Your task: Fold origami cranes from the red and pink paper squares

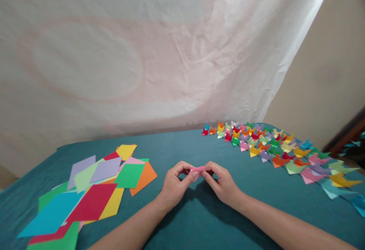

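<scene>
Pink paper (pixel 197 169) pinched two-handed, near-center over teal table (pixel 176 149).
Left hand (pixel 177 183) and right hand (pixel 222 183) each closed thumb-to-finger on it, fingertips nearly meeting. Loose colored sheets (pixel 94 201) overlap at left; folded paper birds (pixel 279 161) in rows, far to near, at right.

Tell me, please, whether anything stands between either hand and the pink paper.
Nothing visible does: the left hand and the right hand both pinch the pink paper directly, with loose sheets off left and folded birds off right.
</scene>
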A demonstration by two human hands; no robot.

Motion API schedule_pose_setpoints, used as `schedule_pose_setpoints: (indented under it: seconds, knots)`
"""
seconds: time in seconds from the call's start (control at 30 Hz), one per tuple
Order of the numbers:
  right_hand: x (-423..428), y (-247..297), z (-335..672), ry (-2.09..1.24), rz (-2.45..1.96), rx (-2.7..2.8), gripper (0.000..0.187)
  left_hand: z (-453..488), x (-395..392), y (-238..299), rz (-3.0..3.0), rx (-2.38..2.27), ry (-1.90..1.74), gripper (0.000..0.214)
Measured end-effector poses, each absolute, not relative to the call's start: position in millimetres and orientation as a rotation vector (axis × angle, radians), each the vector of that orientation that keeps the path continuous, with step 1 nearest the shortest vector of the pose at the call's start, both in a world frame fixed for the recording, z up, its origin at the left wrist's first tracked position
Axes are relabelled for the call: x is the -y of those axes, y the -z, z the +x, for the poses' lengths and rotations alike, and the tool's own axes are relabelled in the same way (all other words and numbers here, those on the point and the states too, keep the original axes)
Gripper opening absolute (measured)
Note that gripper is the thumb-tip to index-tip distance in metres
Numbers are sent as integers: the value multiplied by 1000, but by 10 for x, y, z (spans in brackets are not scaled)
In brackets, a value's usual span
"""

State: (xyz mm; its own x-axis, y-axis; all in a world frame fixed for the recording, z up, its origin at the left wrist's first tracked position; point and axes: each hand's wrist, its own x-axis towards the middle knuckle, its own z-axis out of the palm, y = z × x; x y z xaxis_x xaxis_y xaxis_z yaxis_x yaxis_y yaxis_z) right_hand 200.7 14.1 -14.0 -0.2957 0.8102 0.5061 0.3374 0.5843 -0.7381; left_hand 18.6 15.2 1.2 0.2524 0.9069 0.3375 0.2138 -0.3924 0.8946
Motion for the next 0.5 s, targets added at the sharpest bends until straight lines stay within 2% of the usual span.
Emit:
schedule_pose_setpoints:
  seconds: [0.23,0.5]
  knots:
    - [-159,98,2050,-500,-913,1932,18,178,-150,-8,1898,-1014,-1354,12]
    - [-199,148,2092,-228,-821,1979,8,145,-155,30,2182,-1020,-1465,6]
